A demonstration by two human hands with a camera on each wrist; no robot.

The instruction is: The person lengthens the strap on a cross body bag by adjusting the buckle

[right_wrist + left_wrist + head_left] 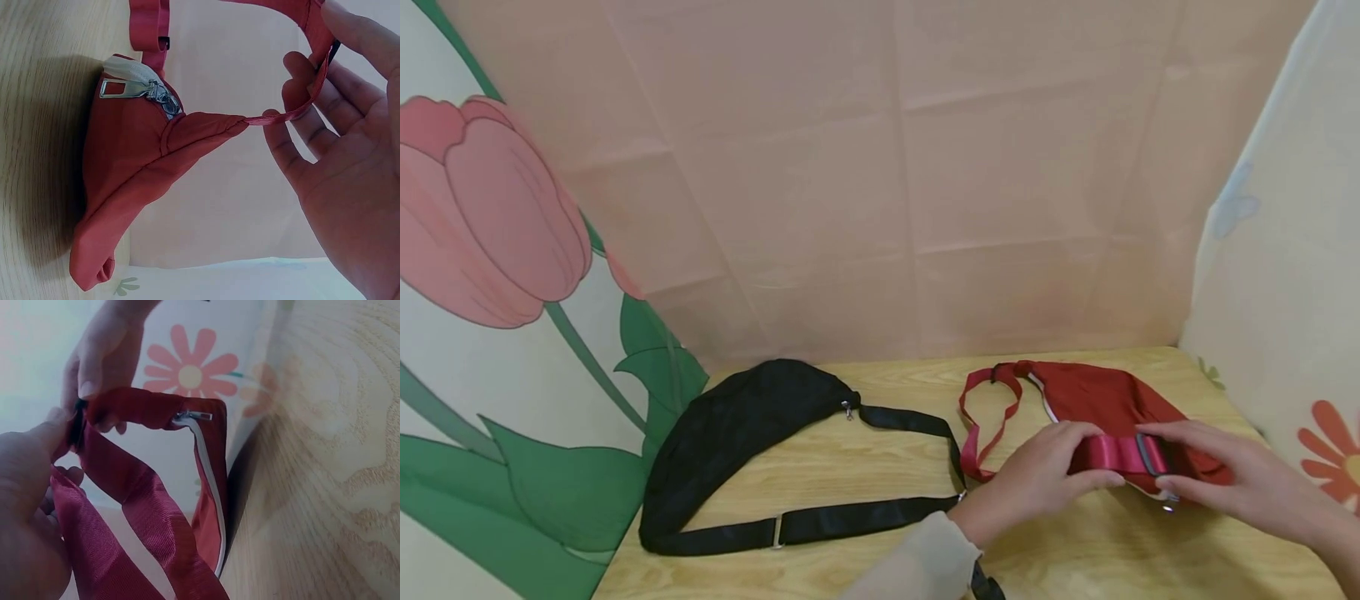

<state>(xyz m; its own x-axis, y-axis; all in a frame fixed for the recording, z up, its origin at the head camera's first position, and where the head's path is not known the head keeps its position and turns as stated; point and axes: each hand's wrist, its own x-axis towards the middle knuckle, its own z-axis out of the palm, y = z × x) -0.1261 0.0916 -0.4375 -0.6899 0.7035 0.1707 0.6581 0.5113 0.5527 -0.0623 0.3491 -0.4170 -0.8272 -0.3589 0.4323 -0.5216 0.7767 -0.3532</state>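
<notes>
On the right of the table lies a red waist bag point(1097, 392) with a white zip edge and a metal zip pull point(125, 89). Its crimson strap point(1112, 454) is lifted over the bag's near side. My left hand point(1037, 475) pinches the strap between thumb and fingers. Beside the dark slider buckle point(1147, 454), my right hand point(1247, 475) grips the strap at its other side. In the left wrist view both hands meet near the buckle point(78, 425). A loop of the strap point(970, 417) lies to the left of the bag.
A black waist bag point(737, 425) lies on the wooden table point(820, 467) at left, its strap point(857, 517) reaching toward my left forearm. A black buckle end point(987, 586) shows beside that sleeve. Printed cloth walls point(865, 183) enclose the back and sides.
</notes>
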